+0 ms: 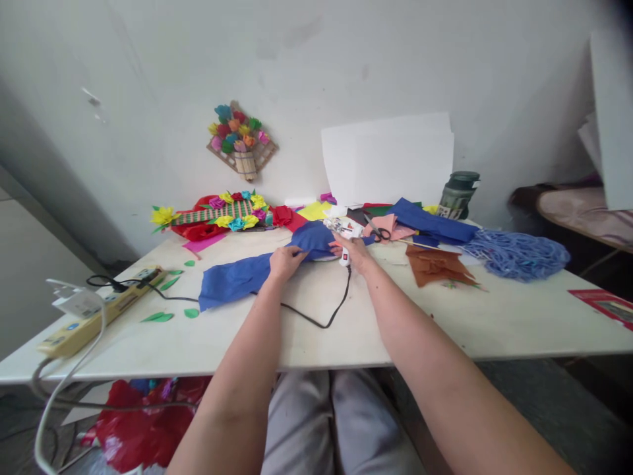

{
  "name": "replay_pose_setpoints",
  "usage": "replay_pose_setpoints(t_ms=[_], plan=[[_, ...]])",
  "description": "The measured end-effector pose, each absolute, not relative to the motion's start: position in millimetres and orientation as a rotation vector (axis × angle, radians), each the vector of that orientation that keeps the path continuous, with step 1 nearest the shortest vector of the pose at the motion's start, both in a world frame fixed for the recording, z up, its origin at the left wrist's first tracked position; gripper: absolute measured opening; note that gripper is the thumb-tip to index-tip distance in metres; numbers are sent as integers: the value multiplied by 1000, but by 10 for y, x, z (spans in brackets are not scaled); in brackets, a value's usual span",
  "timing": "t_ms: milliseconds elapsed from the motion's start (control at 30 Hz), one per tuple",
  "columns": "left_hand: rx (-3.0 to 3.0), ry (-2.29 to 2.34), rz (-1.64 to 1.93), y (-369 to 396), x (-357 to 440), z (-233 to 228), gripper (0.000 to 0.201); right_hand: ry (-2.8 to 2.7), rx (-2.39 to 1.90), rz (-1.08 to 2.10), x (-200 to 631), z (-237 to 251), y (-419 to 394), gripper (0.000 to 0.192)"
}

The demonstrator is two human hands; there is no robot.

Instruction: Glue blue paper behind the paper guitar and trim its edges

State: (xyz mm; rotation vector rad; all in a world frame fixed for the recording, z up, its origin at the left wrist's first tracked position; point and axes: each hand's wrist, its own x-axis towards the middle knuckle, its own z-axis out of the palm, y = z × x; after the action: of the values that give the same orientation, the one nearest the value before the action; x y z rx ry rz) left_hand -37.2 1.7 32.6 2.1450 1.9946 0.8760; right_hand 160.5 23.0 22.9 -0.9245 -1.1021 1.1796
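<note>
A strip of blue crepe paper (237, 278) lies across the middle of the table, with a wider blue part (311, 236) bunched at its right end. My left hand (287, 261) pinches the paper's near edge, fingers closed. Just to the right, my right hand (355, 254) is wrapped round a white glue gun (345, 257) with a red switch on its handle. From the handle a black cord (324, 326) loops over the table and passes under the blue paper. Where the gun's tip points is hard to make out.
A yellow power strip (106, 310) with a white charger sits at left, near green paper leaves (169, 284). Behind are a flower-covered panel (217, 214), scissors (378, 229) and a bottle (459, 194). Brown paper (438, 265) and blue yarn (524, 254) lie right.
</note>
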Motion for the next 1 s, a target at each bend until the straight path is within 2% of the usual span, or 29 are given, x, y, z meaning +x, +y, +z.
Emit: replay_pose_setpoints(t_ms=[133,333,667,800,1000], plan=[[2143,1980,895,-39,-401,348,32,-1145,-878,1184,1560,199,253,24],[2089,1851,927,-6,-410,277,43,-1100,-889,1159,1579,189,279,24],[2051,1991,930,143,-361,210,51,-981,-1034,1011,1769,301,242,26],[2030,2030,879,197,-354,222,51,-1067,-1005,1109,1872,396,161,25],[1991,2083,823,251,-347,221,50,-1497,-971,1343,2036,513,-37,30]])
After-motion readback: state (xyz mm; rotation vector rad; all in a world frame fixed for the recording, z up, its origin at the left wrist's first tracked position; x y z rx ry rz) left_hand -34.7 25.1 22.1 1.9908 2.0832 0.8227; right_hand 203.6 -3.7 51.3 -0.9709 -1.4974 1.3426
